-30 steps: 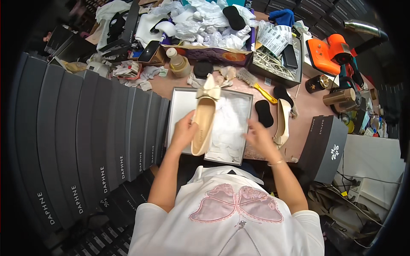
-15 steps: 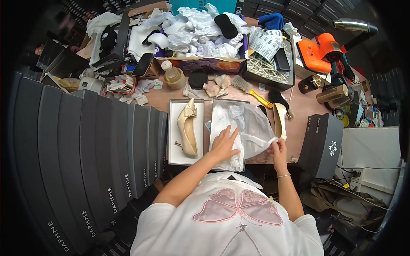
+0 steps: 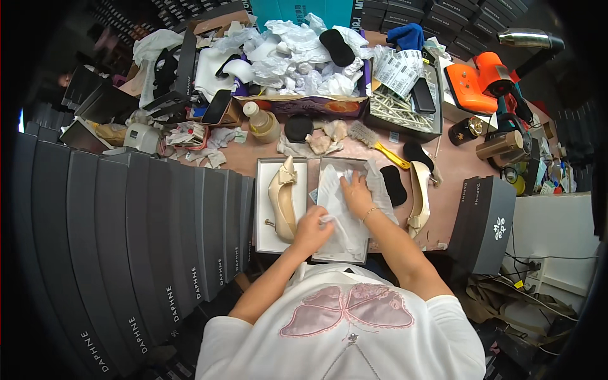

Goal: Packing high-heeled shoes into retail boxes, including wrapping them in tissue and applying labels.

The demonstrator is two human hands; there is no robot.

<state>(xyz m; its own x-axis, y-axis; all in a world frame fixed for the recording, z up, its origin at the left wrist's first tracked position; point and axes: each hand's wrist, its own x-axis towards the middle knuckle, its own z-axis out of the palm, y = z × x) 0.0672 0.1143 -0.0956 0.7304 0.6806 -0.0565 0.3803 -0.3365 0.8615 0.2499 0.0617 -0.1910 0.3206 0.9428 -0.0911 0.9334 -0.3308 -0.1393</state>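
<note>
White tissue paper (image 3: 342, 235) lies in the grey shoebox part (image 3: 339, 258) in front of me. My left hand (image 3: 313, 232) is closed on the paper's left edge. My right hand (image 3: 358, 195) rests on the paper farther back, fingers spread and pointing away from me. Just left, a beige heeled shoe with a bow (image 3: 282, 197) lies on its side in the white-lined box part (image 3: 261, 244). Its pair, another beige shoe (image 3: 418, 196), is on the table to the right. A black insole-shaped pad (image 3: 394, 185) lies between that shoe and the paper.
Dark shoeboxes (image 3: 120, 253) are stacked on the left; another dark box (image 3: 484, 221) stands at right. Behind are a bottle (image 3: 261, 123), a yellow-handled brush (image 3: 391, 155), a carton (image 3: 304, 104) of crumpled paper, a tray of white sticks (image 3: 402, 109) and an orange device (image 3: 472, 85).
My right hand has moved left from beside the shoe onto the tissue paper, and the sheet has been folded over into the box. My left hand has drawn nearer and closed on its edge.
</note>
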